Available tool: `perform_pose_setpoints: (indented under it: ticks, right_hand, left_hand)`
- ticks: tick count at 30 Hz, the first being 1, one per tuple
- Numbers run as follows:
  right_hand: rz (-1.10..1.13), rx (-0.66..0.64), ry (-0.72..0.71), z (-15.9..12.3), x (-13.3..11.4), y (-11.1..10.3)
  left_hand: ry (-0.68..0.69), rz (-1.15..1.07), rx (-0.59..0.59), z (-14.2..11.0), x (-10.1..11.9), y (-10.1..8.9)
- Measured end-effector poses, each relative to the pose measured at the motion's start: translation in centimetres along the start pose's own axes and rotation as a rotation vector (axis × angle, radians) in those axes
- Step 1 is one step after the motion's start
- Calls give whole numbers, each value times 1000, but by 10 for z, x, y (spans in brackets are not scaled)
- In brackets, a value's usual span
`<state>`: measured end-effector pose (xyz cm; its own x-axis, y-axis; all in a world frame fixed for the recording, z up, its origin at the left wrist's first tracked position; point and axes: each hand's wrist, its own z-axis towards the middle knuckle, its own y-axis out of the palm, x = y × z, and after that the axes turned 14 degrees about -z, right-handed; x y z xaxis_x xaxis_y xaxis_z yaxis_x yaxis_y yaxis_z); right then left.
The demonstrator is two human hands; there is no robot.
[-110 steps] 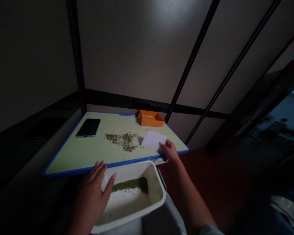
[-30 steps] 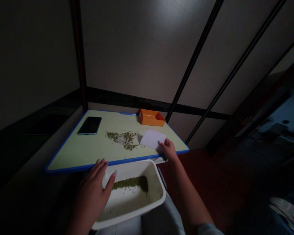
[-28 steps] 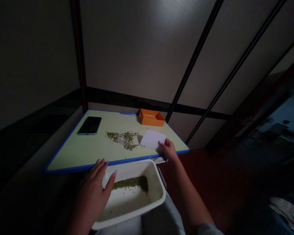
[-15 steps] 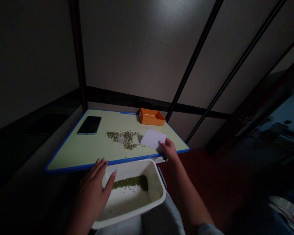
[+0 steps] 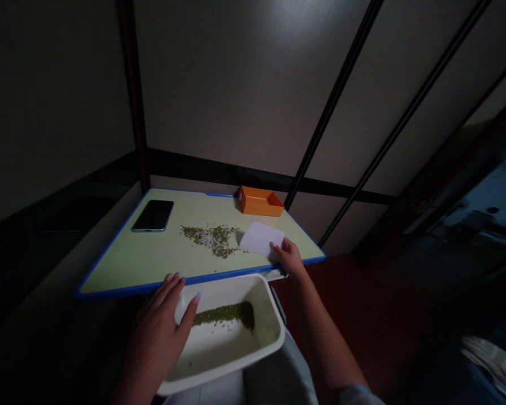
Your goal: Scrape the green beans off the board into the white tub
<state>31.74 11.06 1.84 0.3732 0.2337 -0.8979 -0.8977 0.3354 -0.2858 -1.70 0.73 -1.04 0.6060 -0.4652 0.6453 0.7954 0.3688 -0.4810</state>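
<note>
My right hand (image 5: 290, 257) pinches a thin white card (image 5: 261, 238) between thumb and fingers. The card is held tilted at the right part of the small table, its left edge close to a scattered pile of small green seeds or grains (image 5: 221, 242) with a whitish patch in it. Below the table's front edge, a white plastic tub (image 5: 223, 360) rests at my lap. My left hand (image 5: 162, 326) grips the tub's left side, with the thumb over the inside and the fingers along the rim. More of the green grains (image 5: 225, 315) lie in a band inside the tub.
The pale green tabletop (image 5: 122, 270) has a blue edge. A black-screened phone (image 5: 153, 215) lies at its left, and an orange open box (image 5: 261, 202) stands at the back right. A panelled wall (image 5: 236, 84) rises directly behind. Striped cloth (image 5: 495, 360) shows at far right.
The white card has shifted very slightly left, toward the grain pile. My left hand stays on the tub, and the grains look the same; the view has moved a little.
</note>
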Motion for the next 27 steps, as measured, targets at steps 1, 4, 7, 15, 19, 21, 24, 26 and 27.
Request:
perform_pose_setpoints:
  ticks: [1, 4, 7, 15, 19, 21, 24, 26, 27]
  right_hand:
    - [-7, 4, -2, 0, 1, 0]
    - [-24, 37, -2, 1, 4, -1]
    - [-28, 68, 18, 2, 6, -3]
    - [-23, 18, -21, 0, 2, 0]
    - [-57, 19, -28, 0, 3, 1]
    - [-65, 45, -17, 1, 4, 2]
    - [-59, 64, 4, 3, 6, 3]
    - [-59, 55, 10, 4, 5, 4]
    - [-57, 48, 13, 5, 5, 4]
  left_hand:
    - [5, 1, 1, 0, 0, 0]
    - [17, 4, 5, -1, 0, 0]
    - [18, -1, 8, -1, 0, 0]
    - [4, -27, 21, -1, -2, 2]
    - [-6, -31, 18, 0, -2, 2]
    - [-14, -24, 7, 0, -1, 1]
    - [-13, -20, 3, 0, 0, 1]
    - [-10, -22, 6, 0, 0, 1]
    - [-10, -23, 7, 0, 0, 1]
